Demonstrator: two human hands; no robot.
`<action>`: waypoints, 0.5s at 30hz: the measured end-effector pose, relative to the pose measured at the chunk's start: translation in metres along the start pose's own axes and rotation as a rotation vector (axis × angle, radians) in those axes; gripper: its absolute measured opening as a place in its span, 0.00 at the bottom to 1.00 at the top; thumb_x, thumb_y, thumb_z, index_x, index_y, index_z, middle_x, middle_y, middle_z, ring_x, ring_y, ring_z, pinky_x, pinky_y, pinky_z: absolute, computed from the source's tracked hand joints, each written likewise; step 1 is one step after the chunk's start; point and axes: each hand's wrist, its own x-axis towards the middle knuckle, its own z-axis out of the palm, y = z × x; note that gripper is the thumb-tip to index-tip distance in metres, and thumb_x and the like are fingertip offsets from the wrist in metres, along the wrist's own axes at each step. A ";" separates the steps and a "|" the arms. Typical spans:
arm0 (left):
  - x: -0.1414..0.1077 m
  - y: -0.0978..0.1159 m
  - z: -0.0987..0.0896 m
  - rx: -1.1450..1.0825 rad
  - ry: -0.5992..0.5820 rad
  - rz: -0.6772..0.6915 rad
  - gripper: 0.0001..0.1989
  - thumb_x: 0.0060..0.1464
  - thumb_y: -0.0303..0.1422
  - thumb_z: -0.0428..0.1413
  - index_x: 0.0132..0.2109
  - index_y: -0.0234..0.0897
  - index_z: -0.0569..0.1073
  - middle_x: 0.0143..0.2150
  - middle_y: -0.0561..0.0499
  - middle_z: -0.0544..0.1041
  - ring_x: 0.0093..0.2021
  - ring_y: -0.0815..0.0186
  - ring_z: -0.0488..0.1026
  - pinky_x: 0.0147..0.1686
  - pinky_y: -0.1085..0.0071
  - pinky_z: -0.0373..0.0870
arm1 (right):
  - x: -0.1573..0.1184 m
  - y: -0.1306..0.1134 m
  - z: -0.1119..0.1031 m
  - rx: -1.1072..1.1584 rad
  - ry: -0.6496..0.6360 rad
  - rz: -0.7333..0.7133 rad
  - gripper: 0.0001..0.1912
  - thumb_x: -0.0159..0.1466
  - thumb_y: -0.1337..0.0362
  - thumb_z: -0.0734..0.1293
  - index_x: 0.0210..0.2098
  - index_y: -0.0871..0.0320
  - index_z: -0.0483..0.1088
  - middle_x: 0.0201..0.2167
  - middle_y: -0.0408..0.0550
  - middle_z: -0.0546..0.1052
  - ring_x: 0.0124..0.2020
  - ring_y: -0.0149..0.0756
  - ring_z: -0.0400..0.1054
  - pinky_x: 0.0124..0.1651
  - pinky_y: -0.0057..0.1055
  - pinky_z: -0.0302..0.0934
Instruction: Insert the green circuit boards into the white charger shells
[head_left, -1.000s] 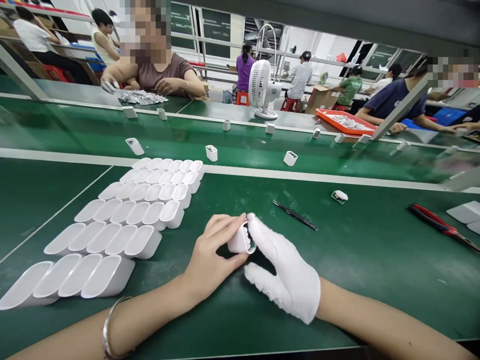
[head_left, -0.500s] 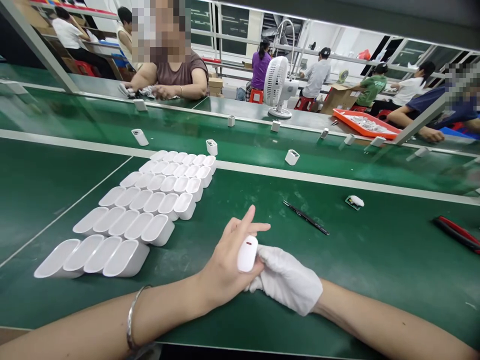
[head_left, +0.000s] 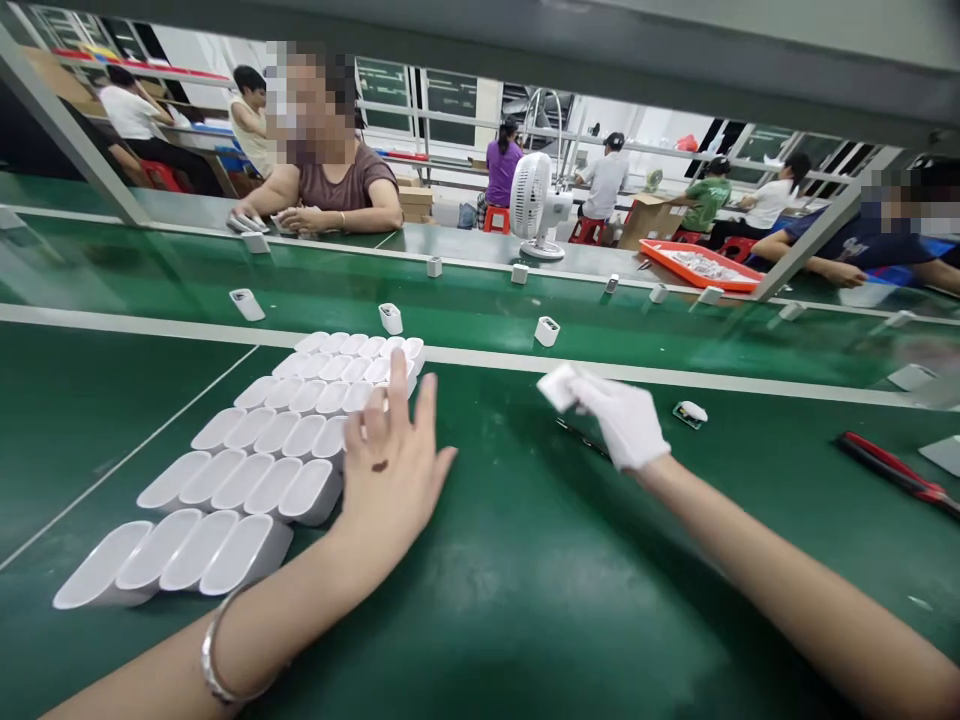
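Note:
My left hand [head_left: 394,455] is bare, with its fingers spread over the right edge of the rows of white oval cases [head_left: 247,480]. Nothing shows in it. On my right hand [head_left: 622,415] is a white glove, and its fingers pinch a white case [head_left: 559,387] above the green table near the pale strip. Partly hidden below the right hand lie black tweezers [head_left: 581,437]. A small circuit board with a white part [head_left: 690,414] rests to the right of that hand.
Red and black pliers [head_left: 892,467] lie at the right. Beyond the pale strip, several white cases [head_left: 547,331] stand on the green belt. Farther back are a white fan [head_left: 531,205], an orange tray [head_left: 701,265] and a seated person [head_left: 341,185]. A metal frame post [head_left: 825,220] slants at the right.
My hands have parted. The left moved left and up with its fingers spread; the gloved right moved up and right, carrying a white case. The view has shifted slightly.

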 end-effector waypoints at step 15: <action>-0.001 -0.020 0.004 0.133 -0.096 -0.139 0.17 0.47 0.13 0.46 0.35 0.28 0.78 0.60 0.27 0.66 0.61 0.36 0.59 0.53 0.37 0.54 | 0.118 0.045 -0.018 -0.741 0.093 0.012 0.27 0.61 0.50 0.59 0.53 0.61 0.65 0.44 0.63 0.72 0.41 0.51 0.70 0.40 0.40 0.61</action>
